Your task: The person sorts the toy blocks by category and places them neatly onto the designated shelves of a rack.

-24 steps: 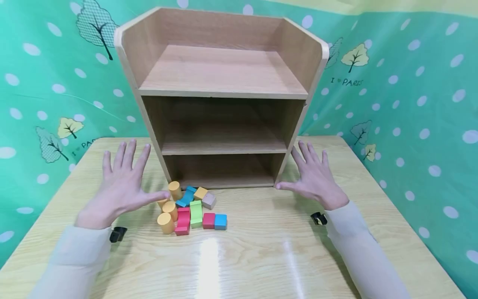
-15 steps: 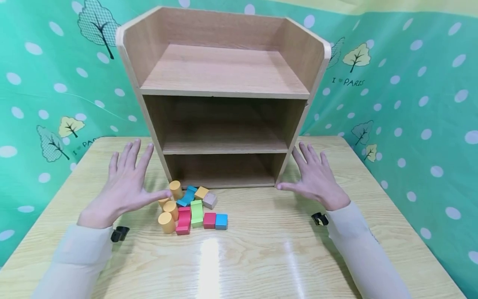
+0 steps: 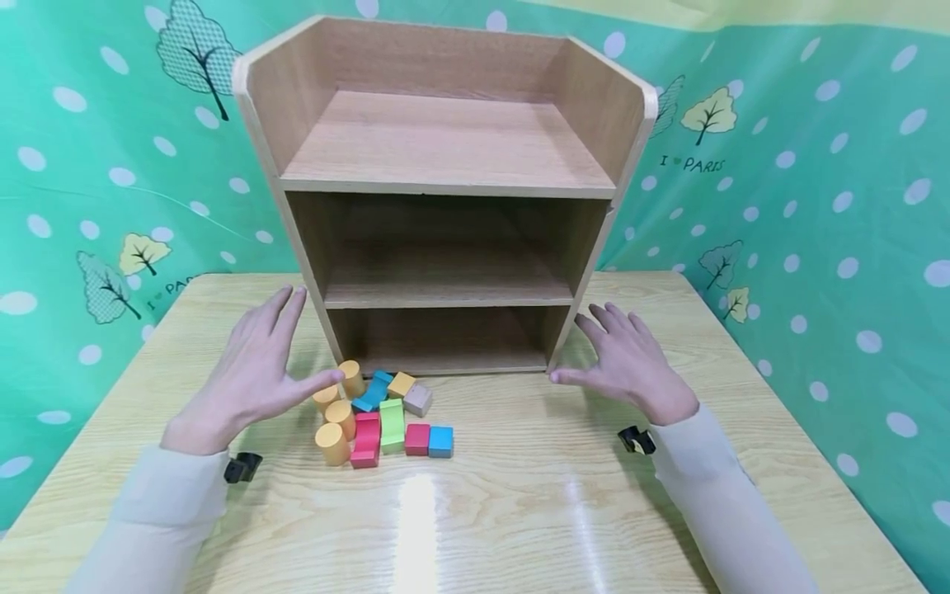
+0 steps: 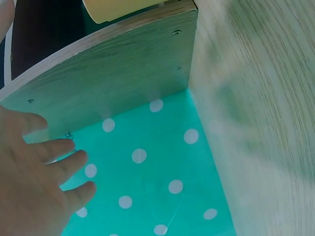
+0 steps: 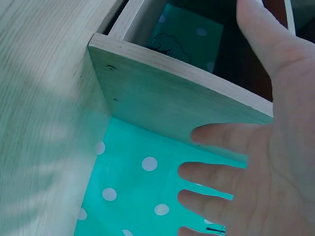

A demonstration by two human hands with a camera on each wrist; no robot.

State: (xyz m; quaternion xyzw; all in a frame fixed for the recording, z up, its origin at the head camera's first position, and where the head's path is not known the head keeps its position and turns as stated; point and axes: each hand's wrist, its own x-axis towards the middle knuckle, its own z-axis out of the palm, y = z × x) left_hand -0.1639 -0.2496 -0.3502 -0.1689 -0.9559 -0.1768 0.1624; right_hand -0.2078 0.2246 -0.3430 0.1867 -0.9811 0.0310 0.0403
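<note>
Left hand, fingers extended and nothing grasped, hovers beside the toy building blocks; right hand, equally unoccupied, is near the three-tier wooden shelf. The blocks lie grouped on the table before its left front corner, perhaps for easy reach.

On the surface there are four orange cylinders, four small cubes in four colours, and three longer blocks: one blue, one green and one red. One shelf unit stands there, and it has three levels.
</note>
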